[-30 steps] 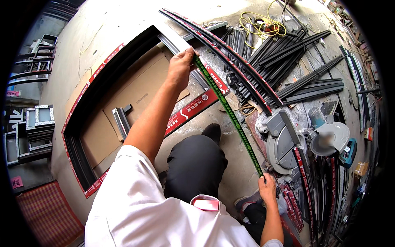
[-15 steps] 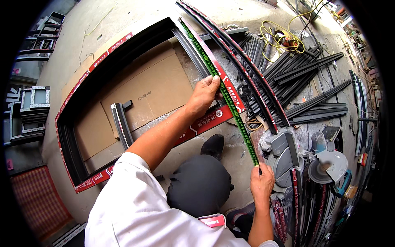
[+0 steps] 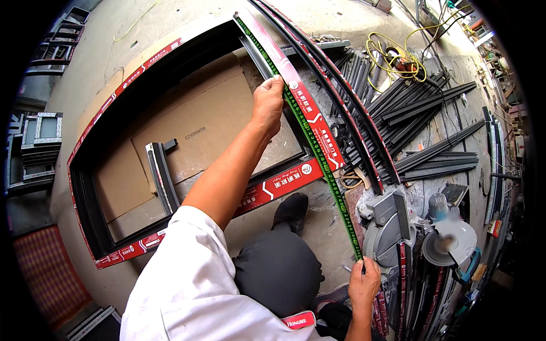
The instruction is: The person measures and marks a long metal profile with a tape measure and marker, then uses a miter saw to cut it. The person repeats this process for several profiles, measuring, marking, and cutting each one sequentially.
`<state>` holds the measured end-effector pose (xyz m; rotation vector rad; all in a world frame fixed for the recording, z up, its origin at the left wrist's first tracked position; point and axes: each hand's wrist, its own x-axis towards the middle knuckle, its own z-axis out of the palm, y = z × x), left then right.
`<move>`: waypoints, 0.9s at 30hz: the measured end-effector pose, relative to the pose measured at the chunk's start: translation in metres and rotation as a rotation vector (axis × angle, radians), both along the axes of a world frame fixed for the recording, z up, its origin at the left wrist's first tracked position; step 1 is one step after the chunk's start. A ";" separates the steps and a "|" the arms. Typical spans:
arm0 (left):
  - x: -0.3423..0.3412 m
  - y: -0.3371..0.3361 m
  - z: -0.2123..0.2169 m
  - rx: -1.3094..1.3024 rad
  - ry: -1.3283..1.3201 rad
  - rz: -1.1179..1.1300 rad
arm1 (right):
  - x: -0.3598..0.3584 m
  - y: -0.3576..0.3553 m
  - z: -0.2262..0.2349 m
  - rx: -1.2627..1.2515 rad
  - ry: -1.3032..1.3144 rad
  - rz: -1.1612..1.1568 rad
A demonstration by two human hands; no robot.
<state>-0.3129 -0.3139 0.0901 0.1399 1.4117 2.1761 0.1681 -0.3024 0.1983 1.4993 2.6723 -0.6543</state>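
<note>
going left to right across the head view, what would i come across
Flat red checked panel → short straight dark profile piece with a pale side → bare left hand → bare right hand → round grey saw blade

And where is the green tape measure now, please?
In the head view, the green tape measure runs along the frame's right side, past the left hand, to the right hand.
</note>
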 end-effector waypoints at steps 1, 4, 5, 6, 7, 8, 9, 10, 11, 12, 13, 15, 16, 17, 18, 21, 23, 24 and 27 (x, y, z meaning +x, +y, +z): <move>-0.001 -0.001 0.001 0.001 -0.008 0.004 | -0.005 -0.002 0.003 0.025 0.000 0.001; -0.006 0.001 -0.001 -0.020 -0.024 0.028 | -0.016 -0.006 0.005 0.078 -0.009 0.007; -0.008 0.000 -0.004 -0.032 -0.030 0.037 | -0.018 -0.008 0.005 0.090 -0.016 0.008; -0.009 -0.002 -0.009 -0.052 -0.019 0.012 | -0.021 -0.009 0.006 0.096 -0.015 0.010; -0.009 -0.005 -0.015 -0.072 -0.009 -0.013 | -0.023 -0.010 0.006 0.101 -0.014 0.011; -0.006 -0.006 -0.015 -0.088 -0.002 -0.042 | -0.025 -0.011 0.006 0.110 -0.015 0.009; 0.002 -0.004 -0.012 -0.070 -0.043 0.011 | -0.027 -0.011 0.007 0.115 -0.020 0.009; 0.002 -0.005 -0.015 -0.062 -0.044 -0.009 | -0.029 -0.012 0.007 0.120 -0.024 0.008; 0.002 -0.008 -0.019 -0.055 -0.047 -0.026 | -0.030 -0.013 0.008 0.124 -0.030 0.011; 0.002 -0.010 -0.022 -0.049 -0.050 -0.042 | -0.030 -0.013 0.006 0.131 -0.034 0.013; 0.002 -0.011 -0.024 -0.052 -0.048 -0.051 | -0.029 -0.013 0.003 0.138 -0.037 0.017; 0.000 -0.011 -0.021 -0.056 -0.041 -0.073 | -0.031 -0.013 0.002 0.144 -0.044 0.018; 0.000 -0.012 -0.022 -0.062 -0.040 -0.076 | -0.032 -0.014 0.002 0.143 -0.049 0.019; 0.000 -0.013 -0.021 -0.068 -0.036 -0.079 | -0.033 -0.013 0.002 0.142 -0.052 0.020; 0.000 -0.014 -0.021 -0.073 -0.033 -0.082 | -0.035 -0.014 0.003 0.146 -0.049 0.023; 0.002 -0.010 -0.017 -0.057 -0.048 -0.041 | -0.042 -0.018 0.004 0.153 -0.035 0.026; 0.001 -0.012 -0.020 -0.052 -0.043 -0.088 | -0.049 -0.017 0.003 0.157 -0.023 0.014; 0.000 -0.012 -0.023 -0.049 -0.044 -0.116 | -0.049 -0.016 0.002 0.154 -0.013 0.020; -0.001 -0.013 -0.027 -0.017 -0.044 -0.133 | -0.049 -0.012 0.000 0.141 -0.014 0.023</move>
